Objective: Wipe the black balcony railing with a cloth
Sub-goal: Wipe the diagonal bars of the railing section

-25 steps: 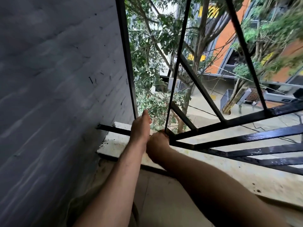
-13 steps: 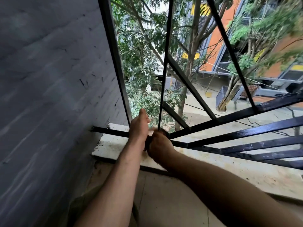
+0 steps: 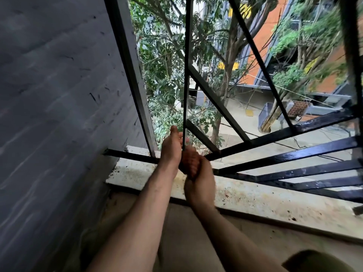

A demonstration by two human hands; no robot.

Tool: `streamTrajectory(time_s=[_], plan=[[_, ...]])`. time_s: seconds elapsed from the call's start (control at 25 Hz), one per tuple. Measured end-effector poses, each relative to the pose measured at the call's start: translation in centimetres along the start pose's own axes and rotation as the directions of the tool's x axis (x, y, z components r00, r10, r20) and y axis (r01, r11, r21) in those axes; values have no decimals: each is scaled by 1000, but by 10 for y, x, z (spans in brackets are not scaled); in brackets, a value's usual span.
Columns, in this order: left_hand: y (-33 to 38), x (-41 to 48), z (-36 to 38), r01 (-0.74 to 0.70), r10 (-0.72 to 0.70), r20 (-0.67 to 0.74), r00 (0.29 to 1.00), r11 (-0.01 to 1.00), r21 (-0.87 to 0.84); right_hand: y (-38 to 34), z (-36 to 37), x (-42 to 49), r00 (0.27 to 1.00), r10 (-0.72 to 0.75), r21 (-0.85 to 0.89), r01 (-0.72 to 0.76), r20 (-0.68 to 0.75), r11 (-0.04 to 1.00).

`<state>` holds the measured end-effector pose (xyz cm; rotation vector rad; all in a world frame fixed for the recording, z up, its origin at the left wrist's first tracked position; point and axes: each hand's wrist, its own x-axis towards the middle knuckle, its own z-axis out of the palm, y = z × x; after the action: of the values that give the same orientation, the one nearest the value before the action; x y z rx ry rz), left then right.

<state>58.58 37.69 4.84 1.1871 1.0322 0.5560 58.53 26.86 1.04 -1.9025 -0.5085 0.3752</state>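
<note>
Your left hand [image 3: 172,149] reaches forward, fingers straight and loose, against a thin upright bar of the black railing [image 3: 294,154]. Just below it, your right hand [image 3: 199,185] has its fingers curled round the reddish cloth [image 3: 189,161] at that bar's foot. A stained ledge [image 3: 265,197] runs beneath, with a grey wall [image 3: 59,95] on the left.
</note>
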Motion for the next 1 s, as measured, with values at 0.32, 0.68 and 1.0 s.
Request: streamTrajectory(time_s=[0.32,0.68,1.0], plan=[[3,3,-4,-61,59,-46,997,997,-38,39,-2,48,896,-236,-635,434,375,639],[1,-5,4,-23,23,-33,999,1000,-14,16,-42,55,774,-171,-770,630,610,102],[-5,-3,11,-56,56,-3,998,998,-33,37,3,36,895,-55,-684,378,443,624]])
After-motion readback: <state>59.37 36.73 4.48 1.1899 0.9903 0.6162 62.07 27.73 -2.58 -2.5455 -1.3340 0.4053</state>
